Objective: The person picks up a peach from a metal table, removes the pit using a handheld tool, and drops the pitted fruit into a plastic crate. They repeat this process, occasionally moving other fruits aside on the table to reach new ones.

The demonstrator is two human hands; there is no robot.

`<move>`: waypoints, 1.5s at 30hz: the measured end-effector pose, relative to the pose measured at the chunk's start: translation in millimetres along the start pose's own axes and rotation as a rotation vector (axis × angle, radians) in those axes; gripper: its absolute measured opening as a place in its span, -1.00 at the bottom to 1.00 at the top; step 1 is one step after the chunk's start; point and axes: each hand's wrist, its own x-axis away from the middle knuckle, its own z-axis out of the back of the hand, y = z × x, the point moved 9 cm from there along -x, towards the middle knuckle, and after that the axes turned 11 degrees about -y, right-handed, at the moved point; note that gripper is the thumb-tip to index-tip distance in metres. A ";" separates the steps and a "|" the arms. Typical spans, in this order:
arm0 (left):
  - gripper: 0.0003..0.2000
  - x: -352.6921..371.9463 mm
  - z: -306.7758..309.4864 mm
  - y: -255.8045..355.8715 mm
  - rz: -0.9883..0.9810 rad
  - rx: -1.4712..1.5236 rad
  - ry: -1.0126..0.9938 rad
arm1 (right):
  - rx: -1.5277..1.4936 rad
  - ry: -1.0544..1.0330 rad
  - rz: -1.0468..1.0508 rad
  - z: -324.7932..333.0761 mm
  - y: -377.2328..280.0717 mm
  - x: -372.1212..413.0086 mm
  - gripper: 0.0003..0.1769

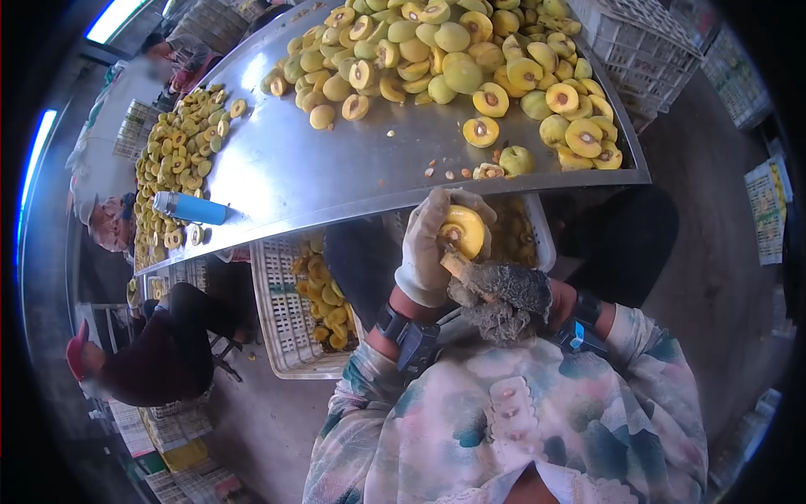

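My left hand (426, 252), in a whitish glove, is closed around a yellow peach half (463, 231) with its cut face turned up. My right hand (508, 301), in a worn grey fuzzy glove, grips a small tool with a wooden handle (454, 264). The tool points at the lower edge of the peach half; its working end is hidden. Both hands are close together in front of my chest, just below the table's near edge. Beyond them, a whole-looking peach (516, 160) and a cut peach half (481, 132) lie on the metal table (294, 160).
A big heap of halved peaches (411, 50) covers the table's far right; another pile (180, 160) lies left, beside a blue flask (190, 207). A white crate (281, 323) with peach pieces stands below. Stacked crates (642, 55) stand right. Other people (159, 361) sit at left.
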 end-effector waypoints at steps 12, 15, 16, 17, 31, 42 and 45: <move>-0.68 129.3 101.1 123.8 -0.165 -0.845 0.823 | 1.920 0.624 -0.255 182.9 -62.9 28.3 -0.67; -0.57 137.9 115.1 160.5 0.319 -2.131 0.895 | 1.042 0.613 -0.434 156.7 -35.3 38.6 -0.64; -0.53 127.2 110.4 164.7 0.223 -2.087 0.879 | 1.191 0.567 -0.414 146.8 -37.6 31.3 -0.63; -0.48 110.1 106.2 171.0 0.129 -2.044 0.858 | 1.336 0.518 -0.389 138.2 -39.7 24.2 -0.62; -0.47 -172.5 68.0 -26.2 0.373 -1.512 -0.184 | 1.487 0.822 -0.040 109.6 -79.1 85.6 -0.60; -0.82 -89.7 16.3 13.0 0.093 -0.284 0.204 | 0.741 0.593 0.205 18.6 -100.8 55.6 -0.84; -0.69 -73.7 6.0 46.6 -0.224 -1.170 0.198 | 1.119 0.575 0.338 -8.9 -117.2 39.1 -0.81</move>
